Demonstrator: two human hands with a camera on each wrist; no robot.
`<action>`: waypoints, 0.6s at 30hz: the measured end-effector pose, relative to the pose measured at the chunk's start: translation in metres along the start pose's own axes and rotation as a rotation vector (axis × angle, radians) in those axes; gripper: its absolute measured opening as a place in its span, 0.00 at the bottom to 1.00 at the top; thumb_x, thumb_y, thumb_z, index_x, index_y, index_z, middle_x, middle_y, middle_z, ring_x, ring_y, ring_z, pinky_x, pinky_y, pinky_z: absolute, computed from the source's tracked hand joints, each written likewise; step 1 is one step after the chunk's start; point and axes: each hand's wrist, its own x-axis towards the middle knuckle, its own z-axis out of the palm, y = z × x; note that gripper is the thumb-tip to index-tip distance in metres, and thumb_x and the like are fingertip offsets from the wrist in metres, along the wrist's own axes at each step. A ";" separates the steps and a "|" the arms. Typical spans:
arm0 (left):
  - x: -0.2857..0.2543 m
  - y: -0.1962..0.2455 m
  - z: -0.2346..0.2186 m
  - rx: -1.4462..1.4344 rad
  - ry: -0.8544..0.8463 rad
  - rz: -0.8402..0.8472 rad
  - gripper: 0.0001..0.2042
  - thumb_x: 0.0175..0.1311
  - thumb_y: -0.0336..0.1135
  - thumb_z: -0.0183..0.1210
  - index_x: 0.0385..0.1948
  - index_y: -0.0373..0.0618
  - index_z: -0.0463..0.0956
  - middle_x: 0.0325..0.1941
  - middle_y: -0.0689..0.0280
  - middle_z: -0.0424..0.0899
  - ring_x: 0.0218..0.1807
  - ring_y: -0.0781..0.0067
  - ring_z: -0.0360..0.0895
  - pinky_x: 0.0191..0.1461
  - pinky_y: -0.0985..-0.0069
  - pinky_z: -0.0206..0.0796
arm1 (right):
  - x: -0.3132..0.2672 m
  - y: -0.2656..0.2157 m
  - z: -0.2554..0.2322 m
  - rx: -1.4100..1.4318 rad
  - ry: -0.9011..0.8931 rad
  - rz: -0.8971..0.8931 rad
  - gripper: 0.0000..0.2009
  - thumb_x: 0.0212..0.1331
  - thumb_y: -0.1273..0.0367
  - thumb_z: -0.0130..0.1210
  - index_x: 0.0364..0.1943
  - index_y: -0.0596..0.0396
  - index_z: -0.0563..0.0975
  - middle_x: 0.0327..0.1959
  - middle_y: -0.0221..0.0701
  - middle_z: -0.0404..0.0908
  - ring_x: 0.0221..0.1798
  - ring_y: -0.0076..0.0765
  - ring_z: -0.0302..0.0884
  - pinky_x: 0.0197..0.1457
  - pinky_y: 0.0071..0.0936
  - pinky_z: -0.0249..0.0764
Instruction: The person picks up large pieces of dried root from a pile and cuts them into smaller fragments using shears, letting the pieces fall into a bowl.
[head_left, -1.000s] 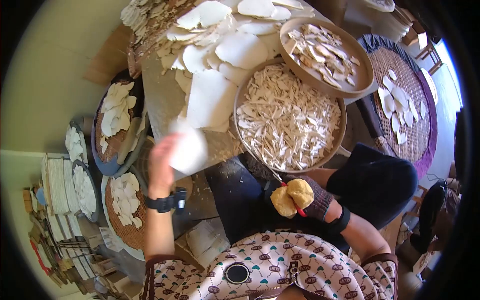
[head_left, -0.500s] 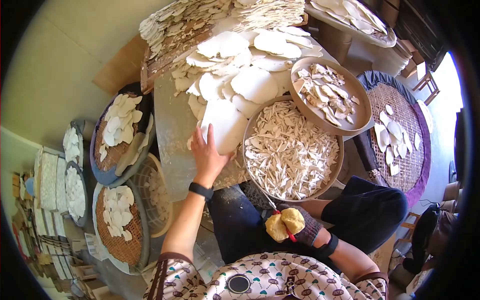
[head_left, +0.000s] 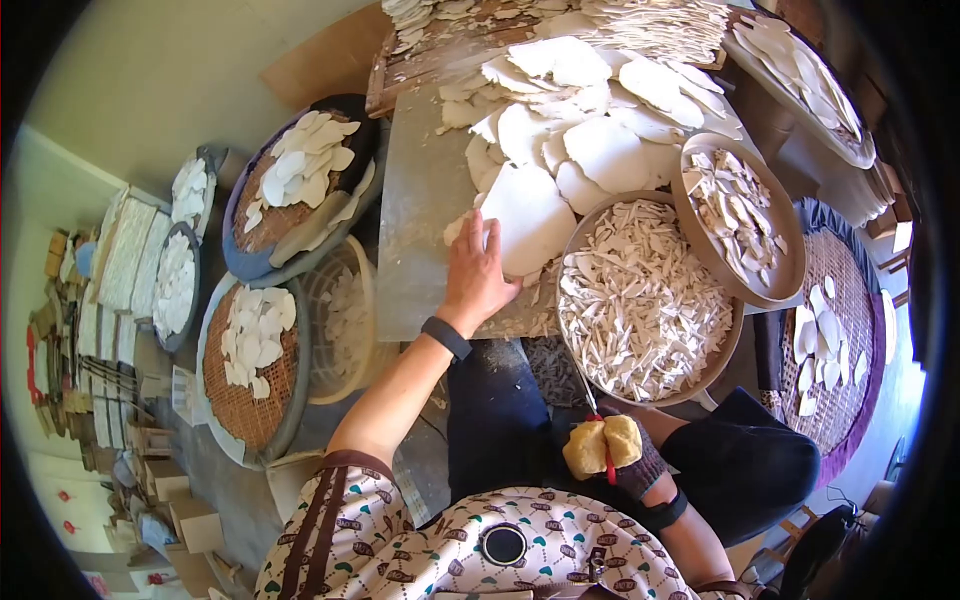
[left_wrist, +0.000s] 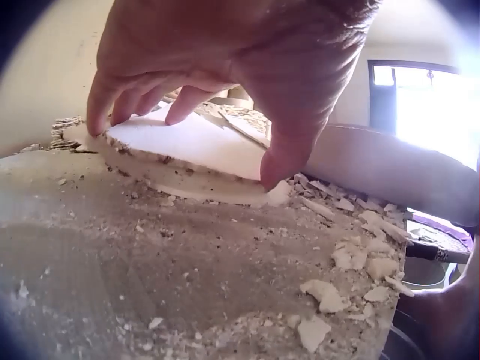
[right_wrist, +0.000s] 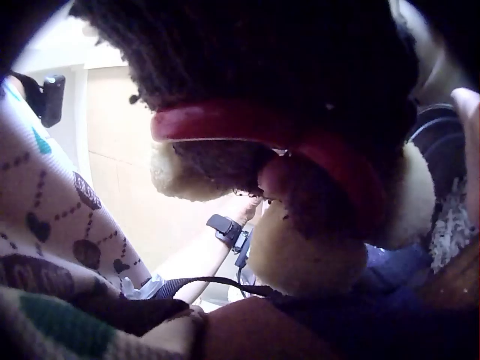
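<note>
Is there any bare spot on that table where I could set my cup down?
Yes: the strip of table between its left edge and the white slices, reaching down beside the left hand, is free apart from crumbs. The right side is crowded: slices, the big tray of chips and the smaller tray overlapping it.

In the head view, the left hand (head_left: 478,278) covers one edge of the white slab (head_left: 528,218). Yellow padding (head_left: 624,441) partly hides the right hand (head_left: 643,470); the scissors' (head_left: 610,464) blades are too thin to judge. The small tray (head_left: 793,262) hides the large tray's (head_left: 733,352) far-right rim.
</note>
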 end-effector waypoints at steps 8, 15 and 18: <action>-0.014 -0.023 -0.010 -0.088 0.099 0.134 0.29 0.51 0.34 0.58 0.57 0.36 0.62 0.57 0.46 0.67 0.59 0.46 0.64 0.63 0.58 0.56 | -0.009 0.002 0.004 0.616 0.077 0.121 0.15 0.60 0.66 0.54 0.46 0.61 0.72 0.41 0.38 0.79 0.44 0.40 0.78 0.52 0.36 0.74; -0.017 -0.033 -0.010 -0.129 0.131 -0.016 0.28 0.51 0.33 0.60 0.55 0.38 0.62 0.51 0.49 0.72 0.52 0.49 0.69 0.55 0.62 0.64 | -0.005 0.046 -0.020 0.619 0.113 0.138 0.25 0.64 0.51 0.45 0.51 0.60 0.70 0.50 0.43 0.75 0.51 0.47 0.75 0.59 0.44 0.70; -0.012 -0.023 -0.007 -0.183 0.086 -0.192 0.34 0.45 0.37 0.66 0.55 0.33 0.60 0.48 0.48 0.71 0.50 0.51 0.70 0.55 0.63 0.65 | 0.001 0.060 -0.024 0.789 0.144 0.186 0.31 0.61 0.44 0.43 0.50 0.60 0.71 0.47 0.44 0.77 0.50 0.49 0.75 0.58 0.47 0.70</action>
